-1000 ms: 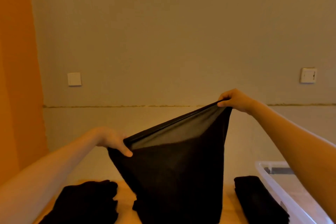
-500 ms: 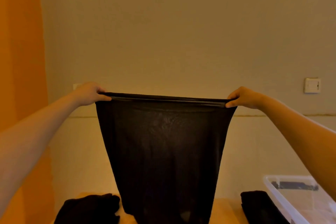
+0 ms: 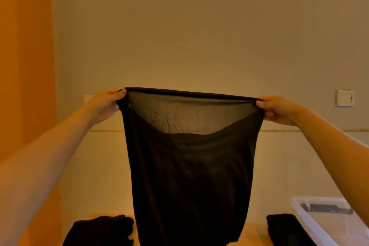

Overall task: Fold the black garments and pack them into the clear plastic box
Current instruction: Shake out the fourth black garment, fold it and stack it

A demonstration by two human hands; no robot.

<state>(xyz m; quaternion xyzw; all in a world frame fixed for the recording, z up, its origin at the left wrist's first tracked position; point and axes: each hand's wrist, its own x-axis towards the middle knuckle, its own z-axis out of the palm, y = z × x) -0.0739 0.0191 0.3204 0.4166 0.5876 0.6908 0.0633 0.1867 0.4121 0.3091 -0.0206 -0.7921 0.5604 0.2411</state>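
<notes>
Both hands, left hand and right hand, pinched the garment taut between them, its length hanging straight below.

Dim, warm orange-yellow cast over everything. Brightest patch glows on the wall low behind the sheer black garment, backlighting its thin upper band. Dark piles at the bottom lose all detail. Soft focus, mild noise, forearms stretched at the frame edges.
</notes>
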